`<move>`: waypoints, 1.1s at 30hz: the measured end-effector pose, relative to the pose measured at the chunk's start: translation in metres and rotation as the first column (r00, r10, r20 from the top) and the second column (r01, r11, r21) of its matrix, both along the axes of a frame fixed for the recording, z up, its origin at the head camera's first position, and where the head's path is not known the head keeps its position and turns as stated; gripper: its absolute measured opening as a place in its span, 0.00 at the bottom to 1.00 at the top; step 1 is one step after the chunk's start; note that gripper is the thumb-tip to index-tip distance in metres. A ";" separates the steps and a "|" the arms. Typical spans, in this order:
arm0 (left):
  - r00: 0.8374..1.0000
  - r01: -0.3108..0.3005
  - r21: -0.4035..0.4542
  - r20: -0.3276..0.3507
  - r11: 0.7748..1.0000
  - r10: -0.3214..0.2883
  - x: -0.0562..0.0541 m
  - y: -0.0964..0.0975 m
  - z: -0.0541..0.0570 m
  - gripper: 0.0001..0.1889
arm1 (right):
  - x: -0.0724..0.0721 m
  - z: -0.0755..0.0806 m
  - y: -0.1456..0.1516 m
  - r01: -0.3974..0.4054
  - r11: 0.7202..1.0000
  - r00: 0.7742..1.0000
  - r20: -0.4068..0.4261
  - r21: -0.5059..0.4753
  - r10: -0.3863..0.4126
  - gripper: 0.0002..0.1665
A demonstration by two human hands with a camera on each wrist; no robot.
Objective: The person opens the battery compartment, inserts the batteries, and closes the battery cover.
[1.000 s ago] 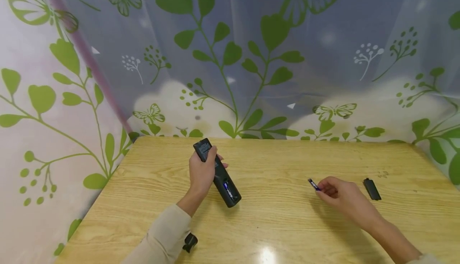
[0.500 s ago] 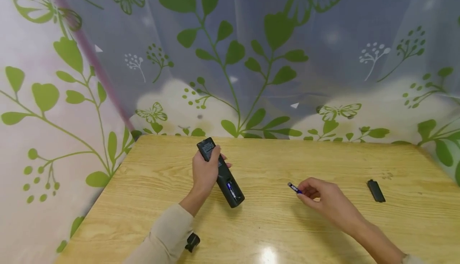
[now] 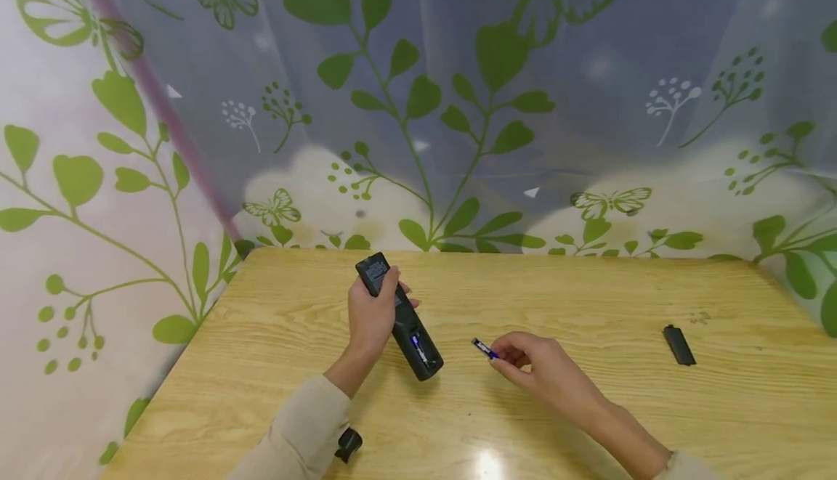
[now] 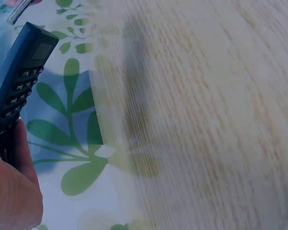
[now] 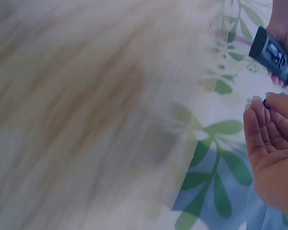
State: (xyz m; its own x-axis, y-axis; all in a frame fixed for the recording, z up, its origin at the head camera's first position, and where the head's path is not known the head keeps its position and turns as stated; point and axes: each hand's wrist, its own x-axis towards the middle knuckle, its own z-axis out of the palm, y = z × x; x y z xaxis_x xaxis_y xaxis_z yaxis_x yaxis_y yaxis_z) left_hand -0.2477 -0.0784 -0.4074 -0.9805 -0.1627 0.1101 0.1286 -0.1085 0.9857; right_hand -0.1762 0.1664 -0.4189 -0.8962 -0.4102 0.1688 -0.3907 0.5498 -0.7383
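Observation:
My left hand holds a black remote control with its back up, the thumb lying across it. Its battery compartment is uncovered at the near end, where one blue battery lies. In the left wrist view the keypad side of the remote shows. To the right, my right hand pinches a second small blue battery between thumb and fingertips, a short gap away from the remote. Only the dark end of that battery peeks out in the right wrist view.
The black battery cover lies on the wooden table at the right. A small black curved object sits beside the left sleeve, partly hidden by it. A leaf-patterned curtain hangs behind the table's back edge.
My right hand has moved left with the battery, away from the battery cover and close to the remote. The left hand keeps the remote in nearly the same place.

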 end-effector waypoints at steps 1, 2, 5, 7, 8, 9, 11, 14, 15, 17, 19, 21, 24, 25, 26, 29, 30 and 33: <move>1.000 0.001 0.000 -0.006 1.000 -0.001 0.000 0.000 0.000 0.15 | 0.000 0.000 -0.005 -0.001 1.000 1.000 -0.007 -0.008 0.001 0.04; 1.000 0.003 -0.002 -0.013 1.000 -0.003 0.000 0.000 0.001 0.15 | 0.000 0.000 -0.009 -0.001 1.000 1.000 -0.013 -0.019 0.001 0.04; 0.999 0.012 0.002 -0.039 1.000 -0.012 0.000 0.000 0.002 0.14 | 0.000 0.001 -0.023 -0.008 0.998 1.000 -0.028 -0.056 0.006 0.05; 0.999 0.016 0.014 -0.049 1.000 -0.015 0.000 0.001 0.002 0.13 | 0.000 0.001 -0.032 -0.014 0.997 0.999 -0.035 -0.076 0.011 0.05; 0.999 0.015 0.017 -0.049 1.000 -0.014 0.000 0.001 0.002 0.13 | 0.001 0.001 -0.035 -0.019 0.996 0.999 -0.034 -0.083 0.017 0.06; 0.999 0.014 0.021 -0.045 1.000 -0.013 0.001 0.001 0.002 0.13 | 0.001 0.000 -0.039 -0.020 0.996 1.000 -0.026 -0.089 0.018 0.06; 0.999 0.013 0.022 -0.036 1.000 -0.013 0.002 0.001 0.001 0.13 | 0.002 -0.001 -0.044 -0.019 0.995 1.000 -0.016 -0.100 0.017 0.06; 0.999 0.020 0.018 -0.027 1.000 -0.019 0.002 0.002 -0.001 0.14 | 0.004 -0.002 -0.049 0.002 0.994 1.000 -0.005 -0.112 -0.002 0.05; 0.999 0.020 0.016 -0.025 1.000 -0.020 0.003 0.003 -0.001 0.14 | 0.005 -0.003 -0.050 0.010 0.993 1.000 -0.003 -0.118 -0.010 0.05; 1.000 0.019 0.012 -0.023 1.000 -0.019 0.003 0.004 -0.001 0.14 | 0.006 -0.004 -0.053 0.027 0.991 1.000 0.002 -0.131 -0.027 0.05; 1.000 0.018 0.016 -0.021 1.000 -0.017 0.004 0.004 -0.002 0.15 | 0.007 -0.006 -0.056 0.045 0.987 0.999 0.020 -0.152 -0.043 0.05; 1.000 0.015 0.022 -0.018 1.000 -0.014 0.004 0.003 -0.002 0.15 | 0.007 -0.007 -0.058 0.065 0.982 0.997 0.060 -0.177 -0.056 0.05; 1.000 0.018 0.032 -0.026 0.999 -0.017 0.004 0.004 -0.002 0.15 | 0.006 -0.008 -0.061 0.098 0.970 0.989 0.133 -0.222 -0.069 0.07; 0.999 0.021 0.034 -0.031 0.999 -0.020 0.004 0.004 -0.002 0.15 | 0.006 -0.008 -0.061 0.106 0.966 0.985 0.159 -0.237 -0.069 0.07; 0.999 0.024 0.037 -0.033 0.999 -0.022 0.005 0.004 -0.002 0.15 | 0.006 -0.007 -0.061 0.114 0.962 0.981 0.183 -0.249 -0.068 0.08; 0.999 0.028 0.047 -0.042 0.999 -0.026 0.005 0.004 -0.002 0.15 | 0.005 -0.006 -0.062 0.132 0.947 0.970 0.236 -0.292 -0.062 0.09; 0.999 0.026 0.048 -0.041 0.998 -0.024 0.005 0.004 -0.002 0.15 | 0.005 -0.005 -0.063 0.137 0.942 0.966 0.251 -0.306 -0.060 0.09; 0.999 0.018 0.064 -0.041 0.998 -0.015 0.005 0.004 -0.001 0.15 | 0.003 -0.004 -0.064 0.159 0.918 0.956 0.287 -0.362 -0.052 0.11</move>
